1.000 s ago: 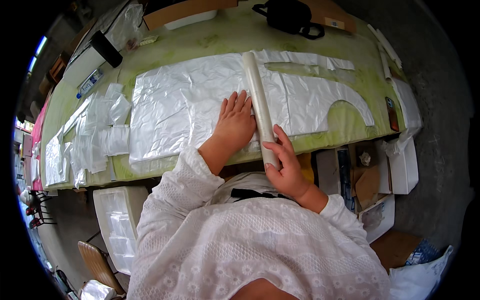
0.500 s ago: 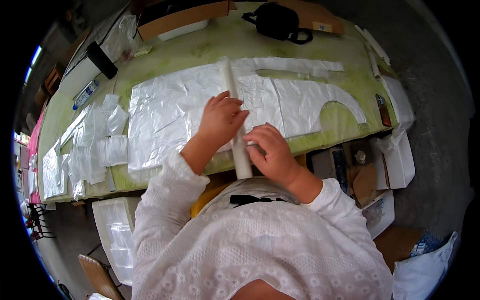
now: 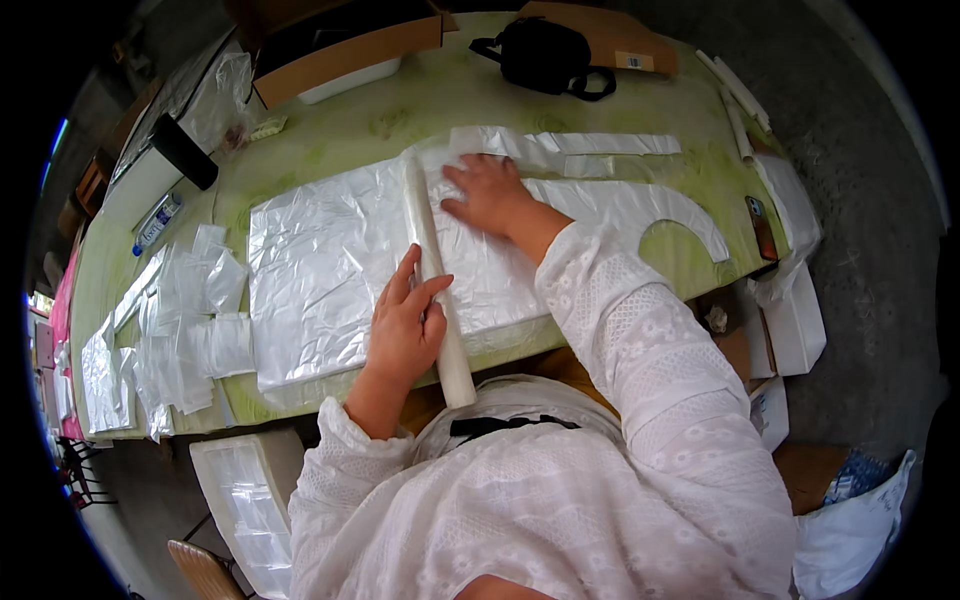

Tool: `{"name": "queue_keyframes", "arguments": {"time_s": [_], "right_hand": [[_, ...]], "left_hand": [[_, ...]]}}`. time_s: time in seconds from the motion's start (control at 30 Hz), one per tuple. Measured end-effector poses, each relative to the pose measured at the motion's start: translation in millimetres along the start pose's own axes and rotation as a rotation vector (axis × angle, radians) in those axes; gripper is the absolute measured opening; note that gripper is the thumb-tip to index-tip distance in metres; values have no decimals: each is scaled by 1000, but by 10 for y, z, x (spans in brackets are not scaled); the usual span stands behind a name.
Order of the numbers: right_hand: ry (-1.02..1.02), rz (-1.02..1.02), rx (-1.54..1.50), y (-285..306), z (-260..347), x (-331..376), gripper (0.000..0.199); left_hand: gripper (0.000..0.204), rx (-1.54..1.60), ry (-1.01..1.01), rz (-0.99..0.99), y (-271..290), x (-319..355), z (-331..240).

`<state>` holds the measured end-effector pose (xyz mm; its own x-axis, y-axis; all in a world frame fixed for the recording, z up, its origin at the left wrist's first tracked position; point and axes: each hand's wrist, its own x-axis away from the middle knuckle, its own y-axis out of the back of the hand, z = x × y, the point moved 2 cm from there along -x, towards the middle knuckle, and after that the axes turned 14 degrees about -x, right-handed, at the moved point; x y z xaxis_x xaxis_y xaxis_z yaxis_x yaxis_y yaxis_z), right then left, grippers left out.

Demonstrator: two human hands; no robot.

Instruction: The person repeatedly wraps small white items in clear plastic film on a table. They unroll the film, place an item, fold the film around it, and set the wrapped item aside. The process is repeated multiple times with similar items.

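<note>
A long whitish roll (image 3: 440, 300) lies across a sheet of thin white plastic film (image 3: 320, 255), its near end reaching past the table edge toward me. My left hand (image 3: 405, 325) is beside the roll with fingers apart, the fingertips at its left side; it does not wrap round it. Farther up, my right hand (image 3: 490, 195) is spread flat on the film right of the roll. The film's right part ends in a curved cut-out, where a long handle-like strap (image 3: 690, 215) bends round. A narrow strip of film (image 3: 600, 143) runs along the far side.
Smaller film pieces (image 3: 180, 320) are piled at the left, near a bottle (image 3: 157, 225) and a black cylinder (image 3: 183, 152). A black bag (image 3: 545, 57) and an open cardboard box (image 3: 350, 50) stand at the back. A phone (image 3: 760, 228) lies at the right edge.
The roll has shifted left and toward me. My right hand has left the roll's near part and moved up onto the film; my left hand has come down nearer to me.
</note>
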<state>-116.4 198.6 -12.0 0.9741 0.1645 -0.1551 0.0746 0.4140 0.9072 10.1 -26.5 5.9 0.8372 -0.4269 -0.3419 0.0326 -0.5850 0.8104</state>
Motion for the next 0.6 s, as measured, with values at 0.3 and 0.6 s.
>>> {"name": "queue_keyframes", "arguments": {"time_s": [0.3, 0.6], "right_hand": [[-758, -249, 10, 1127, -2237, 570, 69], [16, -471, 31, 789, -1108, 886, 58]], "left_hand": [[38, -8, -13, -17, 19, -26, -44], [38, -15, -10, -42, 41, 14, -27]]}}
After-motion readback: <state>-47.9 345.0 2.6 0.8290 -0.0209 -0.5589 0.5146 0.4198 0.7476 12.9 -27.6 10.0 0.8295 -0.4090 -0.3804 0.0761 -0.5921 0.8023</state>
